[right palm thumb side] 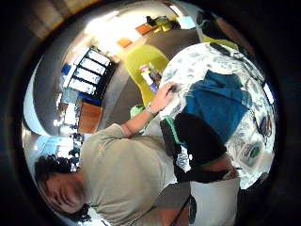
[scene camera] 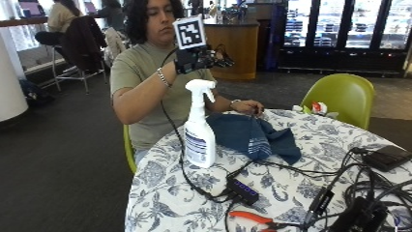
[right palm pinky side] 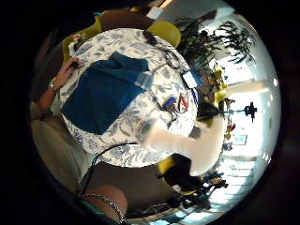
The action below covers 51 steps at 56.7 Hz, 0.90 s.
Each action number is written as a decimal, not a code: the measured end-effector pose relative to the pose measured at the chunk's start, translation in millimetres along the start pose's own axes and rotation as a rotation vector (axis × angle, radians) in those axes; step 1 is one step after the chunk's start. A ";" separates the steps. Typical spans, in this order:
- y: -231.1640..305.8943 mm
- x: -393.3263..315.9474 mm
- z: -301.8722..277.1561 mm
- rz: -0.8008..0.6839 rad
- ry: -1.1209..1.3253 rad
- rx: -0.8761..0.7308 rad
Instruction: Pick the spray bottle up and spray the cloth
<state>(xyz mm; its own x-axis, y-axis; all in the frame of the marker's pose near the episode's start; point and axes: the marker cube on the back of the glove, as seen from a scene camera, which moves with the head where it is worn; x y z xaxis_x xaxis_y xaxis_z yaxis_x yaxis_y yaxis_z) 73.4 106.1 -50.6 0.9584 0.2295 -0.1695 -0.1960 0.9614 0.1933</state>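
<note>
Covering the round table (scene camera: 193, 203), a floral cloth bears the spray bottle (scene camera: 199, 126); the raised grip (scene camera: 196, 58) hangs relaxed, holding nothing.

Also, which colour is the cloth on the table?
The cloth is dark blue with pale stripes near one edge; the outside view shows it best.

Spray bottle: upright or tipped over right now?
Upright. The spray bottle stands on its base on the table, nozzle on top, beside the blue cloth; neither of the hands touches it.
</note>
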 end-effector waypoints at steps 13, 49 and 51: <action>87.7 50.0 -8.6 0.365 -0.134 0.221; 150.3 73.7 84.2 0.698 -0.974 0.577; 145.9 77.2 87.5 0.707 -0.971 0.582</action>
<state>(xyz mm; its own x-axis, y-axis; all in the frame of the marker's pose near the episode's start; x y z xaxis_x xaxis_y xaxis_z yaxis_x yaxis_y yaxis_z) 136.9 250.8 49.1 0.4938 0.2143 0.8428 -0.8252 0.4213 0.3763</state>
